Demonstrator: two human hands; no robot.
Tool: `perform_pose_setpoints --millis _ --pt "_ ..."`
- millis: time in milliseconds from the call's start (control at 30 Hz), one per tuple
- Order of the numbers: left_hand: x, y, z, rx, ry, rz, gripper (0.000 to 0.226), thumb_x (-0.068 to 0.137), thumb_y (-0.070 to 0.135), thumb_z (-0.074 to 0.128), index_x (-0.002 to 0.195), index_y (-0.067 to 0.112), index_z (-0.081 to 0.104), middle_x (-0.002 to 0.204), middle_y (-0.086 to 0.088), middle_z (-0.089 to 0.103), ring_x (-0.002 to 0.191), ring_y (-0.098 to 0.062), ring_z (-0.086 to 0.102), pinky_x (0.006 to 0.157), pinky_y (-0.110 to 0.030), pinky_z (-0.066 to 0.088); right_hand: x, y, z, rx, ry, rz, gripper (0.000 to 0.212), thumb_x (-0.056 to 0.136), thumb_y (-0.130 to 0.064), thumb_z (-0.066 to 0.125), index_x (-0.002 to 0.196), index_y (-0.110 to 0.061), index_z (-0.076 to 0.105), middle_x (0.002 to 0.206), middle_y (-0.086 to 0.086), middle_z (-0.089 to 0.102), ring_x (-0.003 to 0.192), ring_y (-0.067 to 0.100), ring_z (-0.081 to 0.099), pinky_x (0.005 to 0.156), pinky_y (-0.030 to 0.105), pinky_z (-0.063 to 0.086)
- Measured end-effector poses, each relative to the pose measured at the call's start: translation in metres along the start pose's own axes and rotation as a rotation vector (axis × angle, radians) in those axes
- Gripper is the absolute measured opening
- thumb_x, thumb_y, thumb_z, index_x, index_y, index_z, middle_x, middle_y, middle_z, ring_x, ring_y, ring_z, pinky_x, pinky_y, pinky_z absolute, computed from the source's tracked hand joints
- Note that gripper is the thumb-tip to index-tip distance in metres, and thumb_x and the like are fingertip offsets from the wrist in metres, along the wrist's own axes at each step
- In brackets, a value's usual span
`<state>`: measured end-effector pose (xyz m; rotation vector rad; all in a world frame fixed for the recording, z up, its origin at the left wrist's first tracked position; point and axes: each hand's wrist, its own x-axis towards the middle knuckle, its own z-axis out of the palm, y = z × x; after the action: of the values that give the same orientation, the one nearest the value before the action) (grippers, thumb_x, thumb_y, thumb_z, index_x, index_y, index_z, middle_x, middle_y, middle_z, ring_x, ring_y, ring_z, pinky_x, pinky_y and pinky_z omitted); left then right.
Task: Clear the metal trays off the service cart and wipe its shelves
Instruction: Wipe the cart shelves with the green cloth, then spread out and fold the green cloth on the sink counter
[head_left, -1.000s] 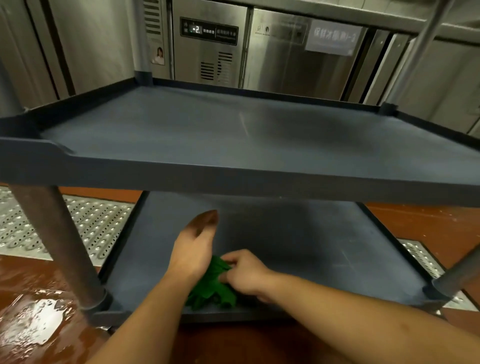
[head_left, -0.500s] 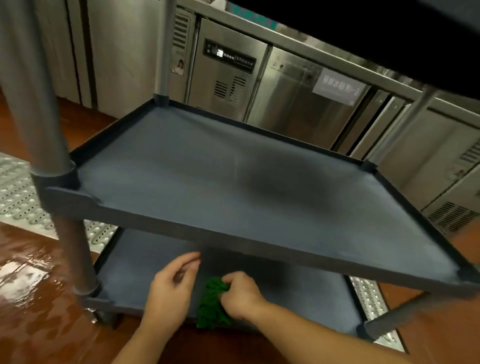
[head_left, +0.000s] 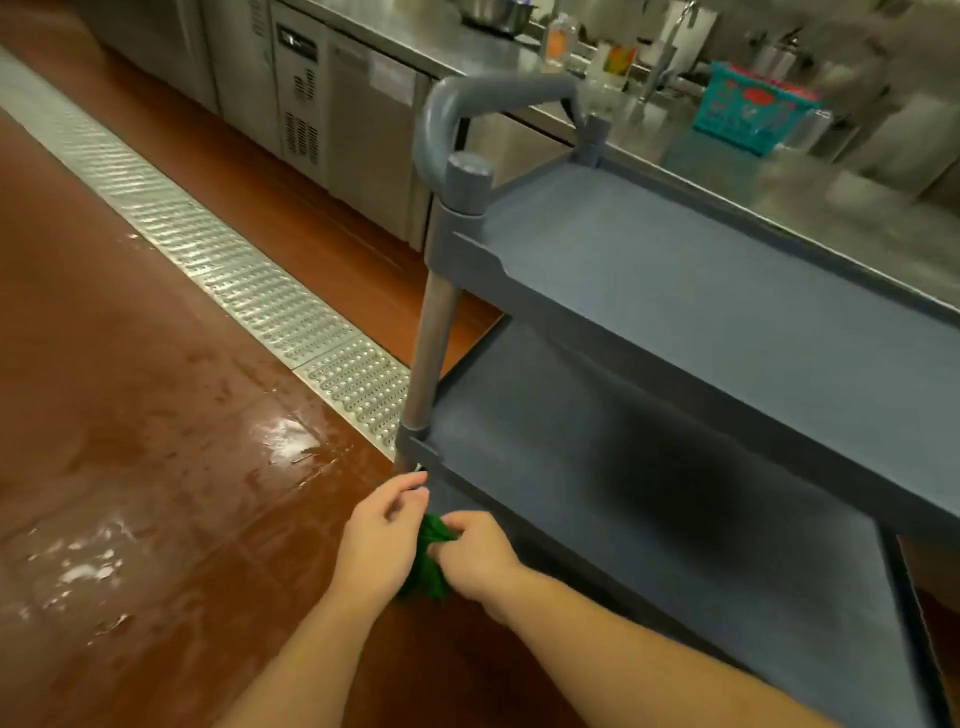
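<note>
The grey service cart (head_left: 675, 291) stands to the right, its top shelf and the shelf below (head_left: 649, 467) bare, with no metal trays on them. A crumpled green cloth (head_left: 430, 564) hangs just off the cart's near left corner, above the floor. My right hand (head_left: 480, 553) grips the cloth from the right. My left hand (head_left: 382, 540) is against the cloth's left side with fingers loosely curled; whether it holds the cloth is hidden.
Wet, shiny red floor (head_left: 156, 467) spreads to the left, crossed by a perforated metal drain grate (head_left: 249, 280). Steel under-counter fridges (head_left: 332, 104) and a steel counter (head_left: 779, 171) with a teal basket (head_left: 748, 111) and bottles stand behind the cart.
The view rose from the lower shelves to above the cart's top. Both hands pulled the green cloth off the bottom shelf, out past the cart's near left corner.
</note>
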<state>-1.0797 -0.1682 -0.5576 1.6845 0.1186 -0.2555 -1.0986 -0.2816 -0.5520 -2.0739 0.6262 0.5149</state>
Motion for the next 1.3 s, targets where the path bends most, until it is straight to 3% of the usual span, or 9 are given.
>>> perform_pose_setpoints --millis 200,367,533,667,800,867,1067,1200,1300 --pt "-0.066 0.117 -0.049 0.104 0.132 0.041 0.02 0.095 0.023 0.056 0.11 0.031 0.068 0.102 0.014 0.067 0.097 -0.002 0.061 0.071 -0.011 0.043 -0.092 -0.095 -0.044 0.04 -0.079 -0.104 0.017 0.086 -0.01 0.062 0.07 -0.015 0.066 0.074 0.008 0.067 0.067 0.021 0.062 0.057 0.027 0.05" --pt "-0.132 0.2 -0.086 0.202 0.112 0.092 0.02 0.092 0.02 0.062 0.108 0.023 0.072 0.108 0.008 0.069 0.103 -0.008 0.062 0.085 -0.021 0.048 -0.158 -0.167 -0.08 0.162 -0.104 -0.1 0.024 0.079 -0.014 0.073 0.099 -0.001 0.071 0.091 0.02 0.072 0.084 0.028 0.069 0.071 0.042 0.06" --pt "-0.184 0.245 -0.119 0.319 0.088 0.184 0.037 0.081 0.036 0.074 0.117 0.033 0.068 0.11 0.02 0.063 0.105 0.003 0.056 0.08 -0.004 0.037 -0.211 -0.219 -0.099 0.273 -0.126 -0.008 0.029 0.086 -0.012 0.069 0.111 -0.004 0.057 0.099 0.013 0.067 0.076 0.022 0.063 0.046 0.026 0.046" --pt "-0.201 0.265 -0.141 0.567 0.217 0.331 0.038 0.078 0.042 0.075 0.114 0.034 0.068 0.114 0.018 0.064 0.108 0.0 0.054 0.093 -0.019 0.042 -0.245 -0.244 -0.094 0.274 -0.176 0.024 0.01 0.089 -0.014 0.065 0.092 -0.009 0.056 0.091 0.01 0.064 0.074 0.019 0.058 0.047 0.026 0.04" --pt "-0.209 0.275 -0.167 0.643 0.332 0.432 0.018 0.083 0.032 0.072 0.1 0.028 0.076 0.101 0.011 0.071 0.102 -0.009 0.057 0.088 -0.027 0.045 -0.271 -0.267 -0.081 0.257 -0.235 0.017 0.015 0.093 -0.013 0.06 0.081 -0.011 0.052 0.076 0.005 0.057 0.066 0.014 0.052 0.05 0.023 0.038" --pt "-0.211 0.281 -0.18 0.615 0.372 0.446 0.012 0.084 0.026 0.072 0.094 0.026 0.077 0.095 0.01 0.072 0.097 -0.011 0.059 0.086 -0.032 0.048 -0.282 -0.278 -0.074 0.275 -0.272 0.024 0.013 0.094 -0.014 0.059 0.081 -0.011 0.054 0.074 0.004 0.055 0.064 0.012 0.05 0.05 0.022 0.037" --pt "-0.209 0.316 -0.221 0.252 0.381 0.217 0.007 0.084 0.02 0.072 0.087 0.02 0.078 0.083 0.011 0.07 0.083 -0.006 0.063 0.074 -0.023 0.049 -0.291 -0.313 -0.059 0.38 -0.407 0.023 0.013 0.093 -0.014 0.061 0.08 -0.01 0.061 0.075 0.004 0.054 0.062 0.01 0.046 0.053 0.018 0.041" --pt "-0.198 0.335 -0.243 0.075 0.421 0.107 0.006 0.083 0.019 0.073 0.078 0.019 0.077 0.08 0.008 0.071 0.074 -0.004 0.062 0.057 -0.012 0.043 -0.284 -0.338 -0.051 0.309 -0.402 -0.091 0.015 0.089 -0.025 0.067 0.085 -0.012 0.064 0.083 0.006 0.064 0.069 0.014 0.056 0.047 0.021 0.044" --pt "-0.182 0.347 -0.253 -0.034 0.513 0.052 0.006 0.082 0.015 0.073 0.077 0.013 0.076 0.082 0.007 0.071 0.078 -0.004 0.062 0.057 -0.013 0.041 -0.269 -0.355 -0.052 0.187 -0.346 -0.235 0.026 0.092 -0.038 0.061 0.089 -0.012 0.059 0.093 0.012 0.07 0.075 0.02 0.067 0.052 0.025 0.05"
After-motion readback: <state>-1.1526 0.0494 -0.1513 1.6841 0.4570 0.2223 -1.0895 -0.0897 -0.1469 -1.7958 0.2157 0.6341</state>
